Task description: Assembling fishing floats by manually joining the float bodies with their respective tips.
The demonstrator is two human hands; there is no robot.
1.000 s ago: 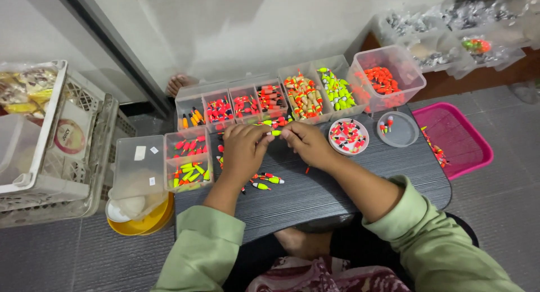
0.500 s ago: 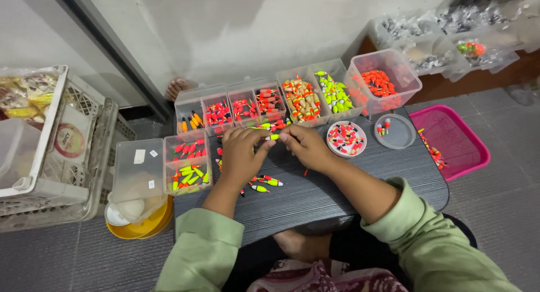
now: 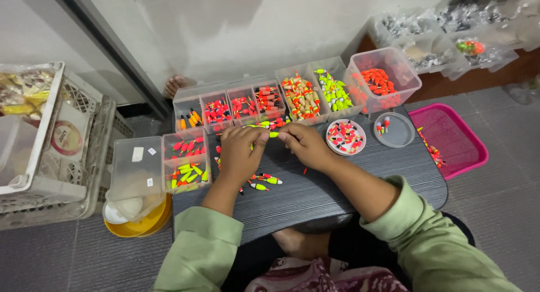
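Since half a second ago almost nothing is shifting: both hands are staying at the same spot over the board, and the boxes and dishes are lying as before.

In the head view, the left hand point(image 3: 241, 151) and the right hand point(image 3: 304, 144) are meeting just above the middle of the frame, over a dark board point(image 3: 337, 185). Between their fingertips a small green float point(image 3: 273, 134) is sitting; both hands are pinching closed on it, one at each end, though the fingers are hiding most of its body.

Just below the left hand, loose floats point(image 3: 264, 181) in yellow, green and red are lying on the board. Right of the right hand a round dish point(image 3: 345, 137) is holding red and black floats, and a grey lid point(image 3: 395, 129) beside it is holding a few more.

Across the upper middle of the frame a row of clear boxes point(image 3: 247, 103) is standing along the board's far edge, each filled with bright floats. At its right end a taller tub point(image 3: 382, 81) is holding red floats. A pink tray point(image 3: 450, 140) is sitting at the right of the frame, off the board.

At centre left a clear box point(image 3: 185, 160) of red and yellow floats is touching a shut box point(image 3: 135, 168), which is resting on a yellow bowl point(image 3: 138, 224). White crates point(image 3: 50, 151) are filling the left edge.
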